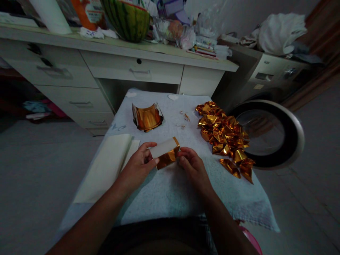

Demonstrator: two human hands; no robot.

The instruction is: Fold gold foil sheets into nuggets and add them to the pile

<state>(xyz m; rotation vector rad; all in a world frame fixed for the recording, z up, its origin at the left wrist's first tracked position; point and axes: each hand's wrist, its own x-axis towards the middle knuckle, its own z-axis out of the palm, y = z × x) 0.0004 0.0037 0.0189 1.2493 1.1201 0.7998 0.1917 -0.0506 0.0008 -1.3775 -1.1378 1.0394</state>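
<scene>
A sheet of gold foil paper [167, 159], folded over so that its pale side shows on top, is between my hands above the cloth-covered table. My left hand [142, 161] pinches its left end between thumb and fingers. At the right end, the thumb and fingers of my right hand [191, 163] close on the foil's edge. Behind them stands a curved stack of gold foil sheets [148, 118]. Many folded gold foil pieces [223, 131] lie heaped on the right. Small thin loops [186, 117] rest between the stack and the heap.
Pale paper sheets [106, 164] lie along the left of the table [164, 205]. Beyond it, a white desk [119, 53] bears a cut watermelon [129, 21] and clutter. At the right, a washing machine's round door [268, 134] hangs open near the heap.
</scene>
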